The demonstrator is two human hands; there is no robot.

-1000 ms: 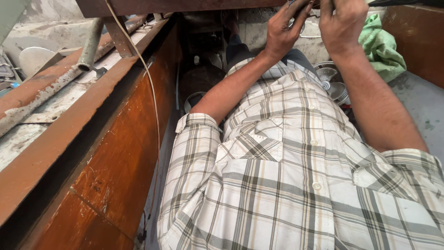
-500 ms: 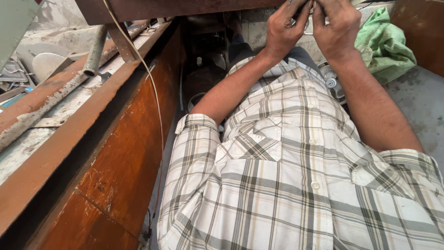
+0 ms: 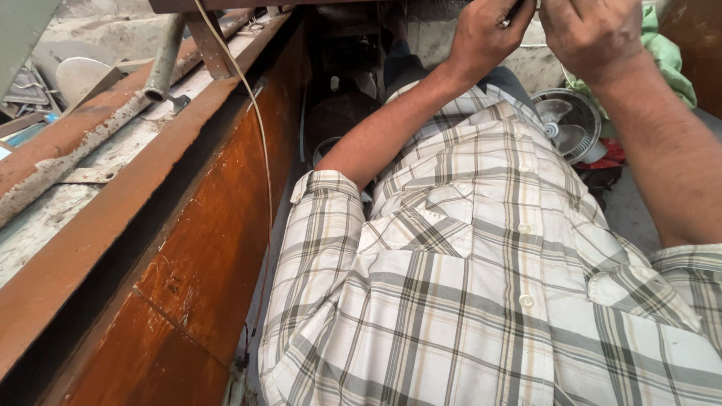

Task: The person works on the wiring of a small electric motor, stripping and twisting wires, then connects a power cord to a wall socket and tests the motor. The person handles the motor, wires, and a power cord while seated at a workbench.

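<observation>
I lie on my back in a plaid shirt (image 3: 481,301), with both arms raised over my chest. My left hand (image 3: 489,34) is at the top of the view with its fingers curled and pinched on a small dark part (image 3: 520,9) that is mostly hidden. My right hand (image 3: 594,34) is close beside it, nearly touching, its fingers bent toward the same spot. The frame's top edge cuts off its fingertips, and what they grip is hidden.
A rusty brown metal wall (image 3: 195,248) runs along my left, with a thin pale cable (image 3: 265,150) hanging down it and a metal pipe (image 3: 162,64) above. A small white-grilled fan (image 3: 568,120), a green cloth (image 3: 669,60) and something red lie by my right side.
Both hands have stayed together at the top and look a little lower and closer. The view has shifted, so the small fan now shows beside my right arm.
</observation>
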